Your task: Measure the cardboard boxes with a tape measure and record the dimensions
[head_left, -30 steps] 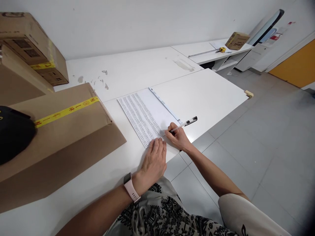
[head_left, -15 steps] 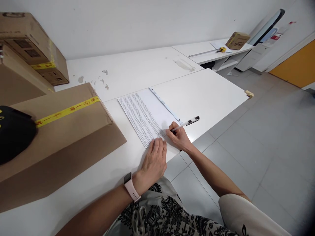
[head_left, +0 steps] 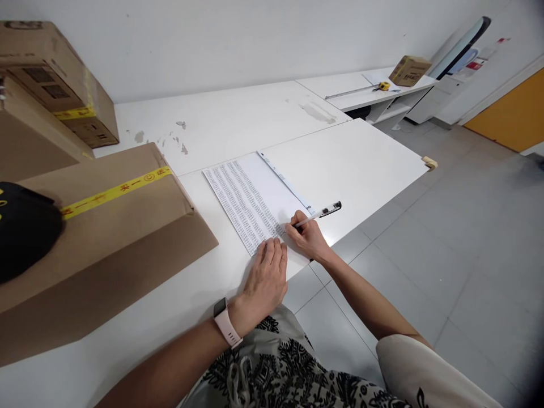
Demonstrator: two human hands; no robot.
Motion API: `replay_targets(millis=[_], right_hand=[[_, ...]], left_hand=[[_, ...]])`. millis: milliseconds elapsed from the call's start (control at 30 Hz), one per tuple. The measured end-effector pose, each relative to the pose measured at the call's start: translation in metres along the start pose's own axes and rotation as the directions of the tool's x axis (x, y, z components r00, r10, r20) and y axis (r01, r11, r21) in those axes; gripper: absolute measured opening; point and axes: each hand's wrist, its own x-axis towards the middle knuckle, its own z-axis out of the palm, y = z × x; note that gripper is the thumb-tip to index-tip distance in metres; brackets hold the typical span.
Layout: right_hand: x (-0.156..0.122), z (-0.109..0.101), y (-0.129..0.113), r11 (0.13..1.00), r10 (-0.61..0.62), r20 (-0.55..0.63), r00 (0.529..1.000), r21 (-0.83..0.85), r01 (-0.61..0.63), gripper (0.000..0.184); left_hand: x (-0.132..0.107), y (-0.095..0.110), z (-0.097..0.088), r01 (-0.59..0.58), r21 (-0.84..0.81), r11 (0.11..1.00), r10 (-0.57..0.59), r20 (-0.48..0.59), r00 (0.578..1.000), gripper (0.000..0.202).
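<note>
A white sheet of paper [head_left: 272, 190], with rows of small dark writing over its left part, lies at a slant on the white table [head_left: 352, 164]. My right hand [head_left: 308, 235] rests at the sheet's lower right and grips a pen [head_left: 325, 211] with a clear barrel and dark end. The pen's tip is hidden by my fingers, close to the end of a written row. My left hand [head_left: 267, 275] lies flat across the sheet's near edge, fingers stretched out. On that wrist sits a watch [head_left: 227, 323] with a pale pink band.
A large cardboard box [head_left: 106, 238] with yellow tape stands at the left, a black cap-like object [head_left: 28, 232] on it. More cardboard boxes [head_left: 63, 85] are behind. Far right, a small box [head_left: 410, 71] and yellow tape measure [head_left: 383, 86] lie on the far table.
My right hand and the pen have shifted very slightly left. My left hand and the paper stay where they were.
</note>
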Motion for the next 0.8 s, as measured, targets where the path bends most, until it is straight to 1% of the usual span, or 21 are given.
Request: replay_targets(millis=[233,400,800], right_hand=[[0.0000,-0.0008,-0.0002,1.000,-0.015,0.013,1.000,0.018,0.015,0.022],[-0.0003,-0.0009,-0.0014,1.000,0.012,0.005,1.000,0.025,-0.012,0.023],[-0.0006,-0.0008,0.0009,1.000,0.010,-0.006,1.000,0.027,-0.010,0.022]], left_hand=[[-0.0001,0.0001,0.0000,-0.006,0.039,0.999,0.006,0.001,1.000,0.077],[-0.0002,0.0001,-0.0012,-0.007,0.018,1.000,0.007,0.000,1.000,0.076],[-0.0005,0.0000,0.0007,-0.007,0.018,1.000,0.007,0.002,1.000,0.076]])
